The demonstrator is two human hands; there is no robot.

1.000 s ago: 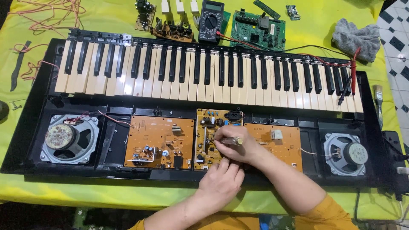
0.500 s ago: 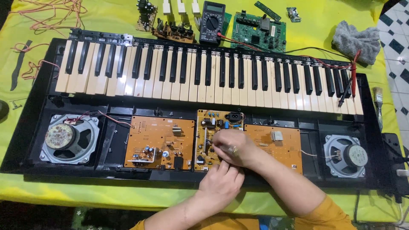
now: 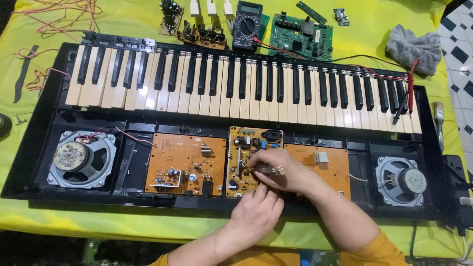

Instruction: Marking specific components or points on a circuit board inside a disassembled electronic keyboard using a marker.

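Head view: our hands on the middle circuit board

Our right hand (image 3: pixel 276 170) pinches a slim metal tool (image 3: pixel 268 170) over the middle circuit board (image 3: pixel 249 162), lower centre of the frame. Our left hand (image 3: pixel 256 212), fingers curled, rests at the board's lower edge inside the opened keyboard (image 3: pixel 236 83).

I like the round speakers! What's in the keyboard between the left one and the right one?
In the head view, three orange circuit boards sit in a row between the left speaker and the right speaker. Both hands work over the middle board.
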